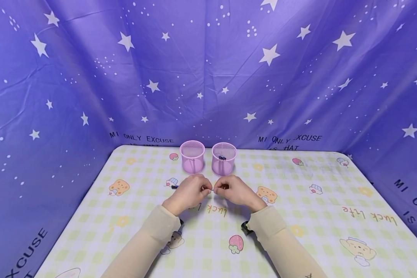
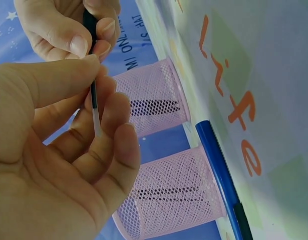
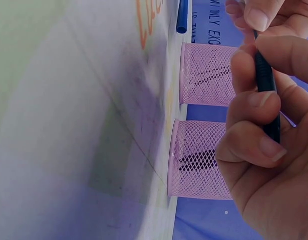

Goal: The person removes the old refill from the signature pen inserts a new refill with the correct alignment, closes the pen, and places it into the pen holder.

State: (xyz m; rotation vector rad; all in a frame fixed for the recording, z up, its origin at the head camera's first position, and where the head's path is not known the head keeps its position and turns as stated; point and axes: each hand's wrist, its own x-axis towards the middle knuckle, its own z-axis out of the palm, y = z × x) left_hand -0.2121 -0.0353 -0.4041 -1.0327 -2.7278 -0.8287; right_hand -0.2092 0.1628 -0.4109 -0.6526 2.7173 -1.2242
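Observation:
Over the middle of the table, my left hand (image 1: 194, 191) and right hand (image 1: 235, 191) meet fingertip to fingertip. Between thumb and forefinger the left hand pinches a thin pen refill (image 2: 94, 97), dark with a pale, clear end. The right hand grips a dark, ribbed pen grip section (image 3: 265, 77), its fingers curled round it; the refill runs out of it toward the left hand. Beside the left hand lies a blue pen barrel (image 2: 216, 160) with a dark end part. In the head view the left hand covers most of it.
Just beyond the hands stand two pink mesh pen cups, a left cup (image 1: 192, 157) with thin dark sticks and a right cup (image 1: 224, 159) with small dark pieces. A checked cloth (image 1: 319, 220) covers the table. Behind hangs a purple star curtain (image 1: 208, 77).

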